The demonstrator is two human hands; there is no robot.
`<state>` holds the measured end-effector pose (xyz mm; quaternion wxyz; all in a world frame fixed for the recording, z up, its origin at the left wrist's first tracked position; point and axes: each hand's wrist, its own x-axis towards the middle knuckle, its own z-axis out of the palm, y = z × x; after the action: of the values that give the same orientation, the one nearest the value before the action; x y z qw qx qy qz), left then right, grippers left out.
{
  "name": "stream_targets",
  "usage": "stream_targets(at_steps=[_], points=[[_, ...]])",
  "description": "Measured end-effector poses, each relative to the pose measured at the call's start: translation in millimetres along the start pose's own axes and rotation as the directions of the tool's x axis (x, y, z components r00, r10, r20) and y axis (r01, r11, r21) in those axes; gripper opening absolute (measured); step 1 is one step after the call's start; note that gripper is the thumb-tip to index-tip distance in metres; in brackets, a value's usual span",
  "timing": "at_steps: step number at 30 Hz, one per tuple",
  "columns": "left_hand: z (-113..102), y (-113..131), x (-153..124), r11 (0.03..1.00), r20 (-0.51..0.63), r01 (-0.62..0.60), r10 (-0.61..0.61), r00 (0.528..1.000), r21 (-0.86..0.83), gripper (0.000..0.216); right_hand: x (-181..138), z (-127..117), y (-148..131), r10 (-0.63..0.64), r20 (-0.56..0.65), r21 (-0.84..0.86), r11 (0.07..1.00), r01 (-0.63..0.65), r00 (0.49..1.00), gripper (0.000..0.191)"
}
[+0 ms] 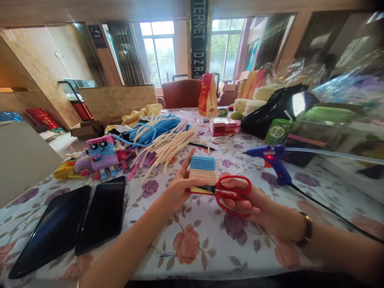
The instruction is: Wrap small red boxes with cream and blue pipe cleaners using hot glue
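My left hand (pixel 180 185) grips a small block wrapped in fuzzy stems (pixel 203 171), blue on top and cream below, held upright over the floral tablecloth (pixel 192 240). My right hand (pixel 244 202) holds red-handled scissors (pixel 231 192), fingers through the loops, with the dark blades at the block's lower edge. A watch sits on my right wrist.
A blue glue gun (pixel 271 158) with a cord stands right of my hands. Loose blue and cream fuzzy stems (pixel 162 140) lie behind, beside finished plush figures (pixel 102 154). Two dark tablets (pixel 78 220) lie at left. Red boxes (pixel 223 126) and bags crowd the back right.
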<state>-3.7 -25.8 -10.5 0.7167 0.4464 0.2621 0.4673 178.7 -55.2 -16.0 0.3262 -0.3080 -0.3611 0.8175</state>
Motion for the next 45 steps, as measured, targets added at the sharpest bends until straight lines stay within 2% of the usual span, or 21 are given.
stream_targets(at_steps=[4, 9, 15, 21, 25, 33, 39, 45], points=[[-2, -1, 0, 1.0, 0.037, 0.002, -0.002, 0.999, -0.01, 0.088, 0, 1, 0, 0.002, 0.007, 0.009, 1.0, -0.002, 1.0, 0.032], [-4, -1, 0, 1.0, 0.085, 0.015, -0.017, 0.996, 0.022, 0.094, 0, -1, 0, -0.055, 0.026, -0.03, 0.998, 0.056, 0.998, 0.031], [-4, 0, 0, 0.998, 0.074, 0.021, -0.025, 0.997, 0.054, 0.099, 0, -2, 0, -0.048, 0.026, -0.01, 0.999, 0.048, 0.999, 0.031], [-5, -1, -1, 0.998, 0.084, 0.002, -0.008, 0.996, 0.061, 0.097, -3, 0, 0, -0.03, 0.016, -0.061, 0.998, 0.031, 0.999, 0.033], [-6, -2, -1, 0.997, 0.09, -0.014, 0.008, 0.996, 0.07, 0.096, -2, -4, 1, -0.021, 0.054, -0.07, 0.997, 0.025, 0.998, 0.035], [-1, -4, -1, 0.991, 0.012, -0.096, 0.095, 0.995, 0.089, 0.089, 3, -8, -1, -0.035, 0.151, 0.023, 0.999, 0.032, 0.988, 0.036], [-1, -1, 6, 0.99, -0.081, -0.144, 0.142, 0.987, -0.013, 0.074, 2, -10, -2, -0.085, 0.125, 0.197, 0.979, 0.059, 0.989, 0.031], [-2, -3, 7, 0.982, -0.144, -0.191, 0.191, 0.971, 0.016, 0.076, 3, -14, -2, -0.16, 0.095, 0.219, 0.966, 0.136, 0.983, 0.031]])
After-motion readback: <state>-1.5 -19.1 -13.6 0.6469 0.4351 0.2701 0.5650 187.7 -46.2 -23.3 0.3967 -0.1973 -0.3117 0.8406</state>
